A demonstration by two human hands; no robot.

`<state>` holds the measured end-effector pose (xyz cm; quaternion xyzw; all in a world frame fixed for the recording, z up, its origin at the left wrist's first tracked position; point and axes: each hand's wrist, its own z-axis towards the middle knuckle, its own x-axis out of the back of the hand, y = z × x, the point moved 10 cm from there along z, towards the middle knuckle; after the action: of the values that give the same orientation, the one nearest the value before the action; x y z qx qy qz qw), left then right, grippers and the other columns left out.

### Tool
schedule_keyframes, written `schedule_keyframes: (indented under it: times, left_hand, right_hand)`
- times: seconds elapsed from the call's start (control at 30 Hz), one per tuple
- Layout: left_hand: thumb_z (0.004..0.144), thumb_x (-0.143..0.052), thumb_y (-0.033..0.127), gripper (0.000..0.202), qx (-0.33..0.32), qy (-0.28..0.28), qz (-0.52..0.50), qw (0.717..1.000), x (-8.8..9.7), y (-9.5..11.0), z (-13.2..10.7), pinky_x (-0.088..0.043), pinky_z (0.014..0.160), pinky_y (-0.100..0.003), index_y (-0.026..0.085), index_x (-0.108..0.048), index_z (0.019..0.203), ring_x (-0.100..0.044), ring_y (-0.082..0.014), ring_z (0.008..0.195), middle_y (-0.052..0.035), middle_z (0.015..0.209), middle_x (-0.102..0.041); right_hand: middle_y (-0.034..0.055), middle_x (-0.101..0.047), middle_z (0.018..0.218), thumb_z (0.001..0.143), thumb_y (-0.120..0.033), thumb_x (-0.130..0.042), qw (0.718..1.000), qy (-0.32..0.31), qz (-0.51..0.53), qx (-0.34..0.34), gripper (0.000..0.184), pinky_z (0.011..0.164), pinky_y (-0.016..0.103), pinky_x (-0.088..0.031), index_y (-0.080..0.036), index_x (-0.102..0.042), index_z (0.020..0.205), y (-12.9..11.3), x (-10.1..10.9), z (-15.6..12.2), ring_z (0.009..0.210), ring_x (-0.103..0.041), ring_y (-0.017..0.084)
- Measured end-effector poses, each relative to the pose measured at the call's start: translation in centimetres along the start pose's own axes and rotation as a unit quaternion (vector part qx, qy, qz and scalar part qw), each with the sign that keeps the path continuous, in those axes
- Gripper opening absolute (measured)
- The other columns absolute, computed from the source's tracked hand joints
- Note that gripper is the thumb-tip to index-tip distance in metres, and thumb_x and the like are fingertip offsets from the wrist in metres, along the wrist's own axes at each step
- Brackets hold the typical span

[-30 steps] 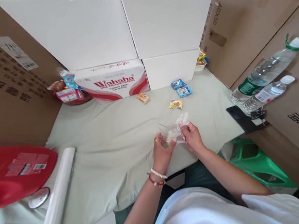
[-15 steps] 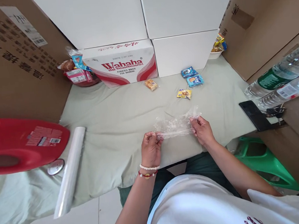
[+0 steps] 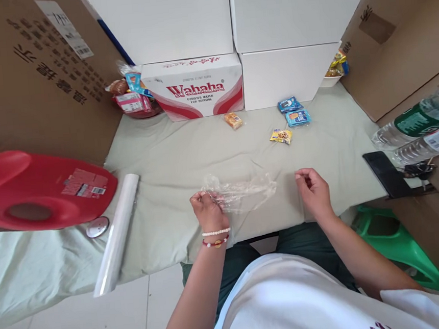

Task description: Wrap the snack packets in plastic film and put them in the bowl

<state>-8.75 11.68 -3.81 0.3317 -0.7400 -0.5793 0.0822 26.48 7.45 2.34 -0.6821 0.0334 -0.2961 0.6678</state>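
Thin, crumpled clear plastic film stretches over the cloth in front of me. My left hand, with two bracelets at the wrist, is closed on its bunched left end. My right hand is pinched at the right. A faint transparent edge drops below those fingers, so a smooth part of the film seems to reach them. Farther back lie a yellow snack packet, two blue snack packets and a small wrapped pastry, all apart from my hands.
A white roll and a red jug are at the left, with a round lid between them. Boxes line the back. Water bottles and a black phone are on the right, above a green stool.
My hands have moved apart, the right one to the right and the left one slightly left. The film between them has spread wider. The view has shifted a little.
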Motion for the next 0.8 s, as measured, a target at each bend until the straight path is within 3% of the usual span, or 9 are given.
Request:
schedule_keyframes:
  times: [0.07, 0.13, 0.2, 0.27, 0.33, 0.43, 0.57, 0.67, 0.8]
  left_hand:
    - [0.092, -0.063, 0.052, 0.036, -0.032, -0.010, 0.026, 0.999, -1.0, 1.2, -1.2, -0.031, 0.045, -0.018, 0.027, -0.038, 0.098, -0.048, -0.0053, 0.045, 0.0111, 0.070, -0.054]
    - [0.094, -0.061, 0.056, 0.037, -0.049, -0.039, 0.037, 0.997, -2.4, 2.1, -2.5, -0.032, 0.042, -0.018, 0.027, -0.039, 0.100, -0.047, -0.0052, 0.042, 0.0114, 0.069, -0.054]
    - [0.094, -0.063, 0.059, 0.039, -0.052, -0.077, 0.043, 0.995, -3.7, 2.6, -3.7, -0.035, 0.041, -0.018, 0.027, -0.041, 0.101, -0.047, -0.0056, 0.041, 0.0113, 0.068, -0.054]
    - [0.093, -0.065, 0.060, 0.042, -0.055, -0.105, 0.047, 0.992, -4.4, 3.1, -4.2, -0.038, 0.040, -0.018, 0.027, -0.042, 0.102, -0.049, -0.0062, 0.041, 0.0113, 0.067, -0.054]
    - [0.091, -0.067, 0.061, 0.043, -0.060, -0.114, 0.055, 0.990, -4.2, 3.5, -4.0, -0.038, 0.039, -0.018, 0.026, -0.042, 0.100, -0.050, -0.0064, 0.041, 0.0116, 0.065, -0.053]
    - [0.091, -0.067, 0.060, 0.042, -0.060, -0.112, 0.072, 0.989, -3.1, 3.8, -3.0, -0.036, 0.037, -0.017, 0.026, -0.042, 0.098, -0.049, -0.0061, 0.038, 0.0113, 0.065, -0.054]
    - [0.090, -0.066, 0.057, 0.038, -0.039, -0.139, 0.103, 0.984, -2.4, 3.5, -1.2, -0.033, 0.036, -0.017, 0.026, -0.044, 0.095, -0.050, -0.0069, 0.037, 0.0092, 0.067, -0.058]
    - [0.088, -0.067, 0.051, 0.032, -0.038, -0.168, 0.174, 0.970, -2.4, 3.2, 1.0, -0.037, 0.039, -0.020, 0.024, -0.050, 0.090, -0.050, -0.0089, 0.039, 0.0079, 0.062, -0.056]
    - [0.085, -0.068, 0.043, 0.024, -0.061, -0.162, 0.304, 0.937, -1.5, 3.4, 5.7, -0.039, 0.044, -0.023, 0.022, -0.057, 0.085, -0.050, -0.0103, 0.041, 0.0072, 0.057, -0.054]
  right_hand:
    - [0.0040, -0.067, 0.089, 0.098, -0.045, -0.060, 0.996, -0.031, -0.016, 0.086, 0.020, 0.073, 0.034, -0.051, -0.027, -0.071, 0.100, -3.6, -1.3, -0.6, 0.078, -0.061, 0.021]
    - [0.0064, -0.069, 0.100, 0.096, -0.046, -0.064, 0.978, -0.144, -0.007, 0.148, 0.023, 0.086, 0.038, -0.053, -0.027, -0.072, 0.107, -6.5, -5.1, -1.6, 0.093, -0.064, 0.023]
    - [0.0086, -0.070, 0.113, 0.088, -0.050, -0.074, 0.951, -0.255, 0.005, 0.174, 0.035, 0.100, 0.043, -0.049, -0.026, -0.073, 0.113, -8.0, -9.3, -2.7, 0.110, -0.062, 0.026]
    - [0.0084, -0.071, 0.111, 0.083, -0.054, -0.078, 0.933, -0.328, 0.036, 0.142, 0.039, 0.103, 0.044, -0.047, -0.023, -0.074, 0.106, -7.6, -12.4, -3.1, 0.112, -0.062, 0.027]
    - [0.0044, -0.071, 0.094, 0.083, -0.057, -0.076, 0.923, -0.367, 0.096, 0.062, 0.037, 0.092, 0.039, -0.050, -0.022, -0.073, 0.092, -6.2, -14.2, -2.7, 0.095, -0.064, 0.022]
    - [-0.0013, -0.065, 0.079, 0.080, -0.058, -0.078, 0.914, -0.362, 0.180, -0.034, 0.039, 0.076, 0.030, -0.049, -0.021, -0.068, 0.084, -4.5, -14.3, -1.4, 0.077, -0.060, 0.015]
    - [-0.0023, -0.067, 0.083, 0.079, -0.057, -0.077, 0.920, -0.299, 0.228, -0.110, 0.039, 0.061, 0.025, -0.049, -0.023, -0.058, 0.085, -3.2, -12.5, 1.0, 0.068, -0.063, 0.013]
    - [-0.0045, -0.065, 0.074, 0.082, -0.050, -0.072, 0.939, -0.257, 0.178, -0.140, 0.032, 0.044, 0.023, -0.038, -0.025, -0.053, 0.087, -1.6, -11.5, 3.1, 0.049, -0.055, 0.011]
    - [-0.0082, -0.054, 0.058, 0.086, -0.038, -0.065, 0.964, -0.213, 0.075, -0.142, 0.019, 0.040, 0.022, -0.030, -0.025, -0.052, 0.084, 0.8, -10.7, 5.7, 0.039, -0.043, 0.009]
